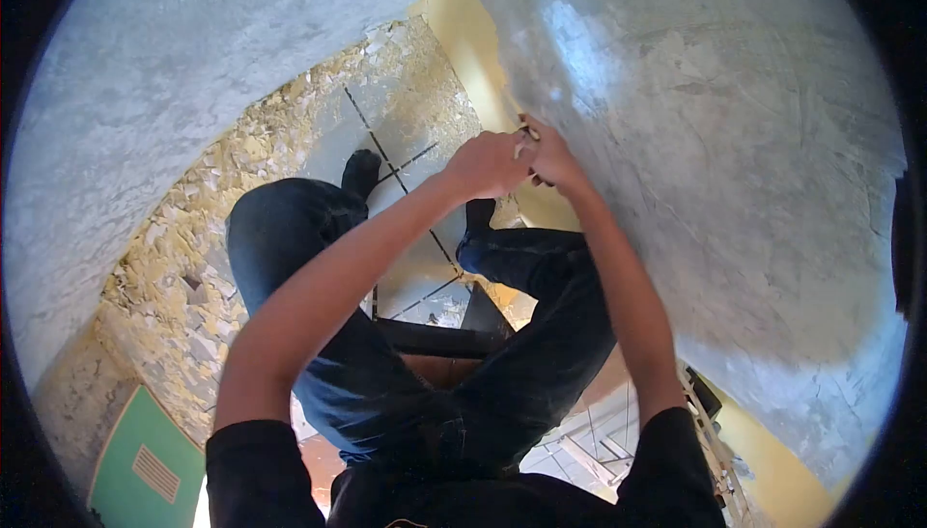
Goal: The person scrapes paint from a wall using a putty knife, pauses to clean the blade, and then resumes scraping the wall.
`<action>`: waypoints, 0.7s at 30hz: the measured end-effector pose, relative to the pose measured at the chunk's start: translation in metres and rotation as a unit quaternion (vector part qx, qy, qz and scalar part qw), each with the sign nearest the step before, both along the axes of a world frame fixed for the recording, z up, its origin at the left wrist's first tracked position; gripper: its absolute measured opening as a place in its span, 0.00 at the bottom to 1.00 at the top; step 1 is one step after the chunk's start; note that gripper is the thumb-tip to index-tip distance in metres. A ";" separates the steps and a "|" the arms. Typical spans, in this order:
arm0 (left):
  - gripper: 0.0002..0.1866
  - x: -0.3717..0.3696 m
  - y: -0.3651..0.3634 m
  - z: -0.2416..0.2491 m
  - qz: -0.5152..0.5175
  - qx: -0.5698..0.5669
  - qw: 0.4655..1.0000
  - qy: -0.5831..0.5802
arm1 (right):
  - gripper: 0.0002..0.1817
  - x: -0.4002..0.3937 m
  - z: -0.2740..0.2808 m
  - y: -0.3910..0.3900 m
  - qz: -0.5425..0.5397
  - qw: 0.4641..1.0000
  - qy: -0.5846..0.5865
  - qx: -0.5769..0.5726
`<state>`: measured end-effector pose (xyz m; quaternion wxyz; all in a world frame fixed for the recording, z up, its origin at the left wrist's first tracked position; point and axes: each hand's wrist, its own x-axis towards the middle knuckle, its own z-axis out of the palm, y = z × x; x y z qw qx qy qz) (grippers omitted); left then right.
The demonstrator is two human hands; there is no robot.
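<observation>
My left hand (488,163) and my right hand (552,154) are together in front of me, close to the right-hand wall (695,142). Both have their fingers curled closed around something small and partly dark. The fingers cover most of it, so I cannot make out its kind. Beside the hands, a band of yellow paint (463,31) runs along the lower wall, and above it the surface is bare, patchy grey.
Paint flakes (183,282) lie thick over the left of the tiled floor (406,209). Another grey wall (193,55) rises on the left. My bent legs (367,402) straddle a dark seat edge (439,338). A green panel (145,460) stands at lower left.
</observation>
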<state>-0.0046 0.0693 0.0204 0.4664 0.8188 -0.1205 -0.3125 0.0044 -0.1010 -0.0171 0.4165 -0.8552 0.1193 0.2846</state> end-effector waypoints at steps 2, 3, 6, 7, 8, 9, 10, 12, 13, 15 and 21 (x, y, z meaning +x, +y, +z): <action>0.29 -0.003 0.004 0.006 -0.073 0.039 0.997 -0.001 | 0.28 0.007 0.020 0.006 -0.035 0.998 0.059 -0.016; 0.28 -0.004 0.004 -0.003 -0.077 0.030 0.997 -0.005 | 0.28 0.005 0.013 0.005 -0.032 0.998 0.060 -0.018; 0.28 0.007 -0.015 -0.035 -0.044 0.032 0.998 0.003 | 0.28 0.003 -0.014 0.004 -0.117 0.991 0.048 0.037; 0.29 0.009 -0.022 -0.049 -0.012 0.047 0.999 0.016 | 0.27 0.000 -0.022 0.007 -0.167 0.981 0.059 0.083; 0.29 0.006 -0.026 -0.072 -0.013 0.046 0.999 0.020 | 0.27 -0.001 -0.027 0.008 -0.219 0.965 0.068 0.128; 0.32 0.002 -0.031 -0.098 -0.022 0.120 0.979 -0.161 | 0.27 -0.002 -0.028 0.009 -0.222 0.964 0.070 0.125; 0.36 -0.001 -0.036 -0.111 -0.031 0.188 0.922 -0.338 | 0.26 -0.002 -0.026 0.010 -0.190 0.973 0.065 0.111; 0.39 0.007 -0.046 -0.096 -0.028 0.166 0.946 -0.277 | 0.25 0.005 -0.026 0.013 -0.157 0.981 0.054 0.100; 0.43 0.012 -0.050 -0.087 -0.023 0.145 0.966 -0.212 | 0.24 0.009 -0.027 0.013 -0.171 0.980 0.034 0.098; 0.45 0.019 -0.056 -0.083 -0.031 0.161 0.963 -0.213 | 0.22 0.010 -0.033 0.008 -0.199 0.976 0.000 0.089; 0.40 0.015 -0.046 -0.086 0.017 0.136 0.960 -0.245 | 0.23 0.008 -0.042 0.008 -0.195 0.978 0.029 0.069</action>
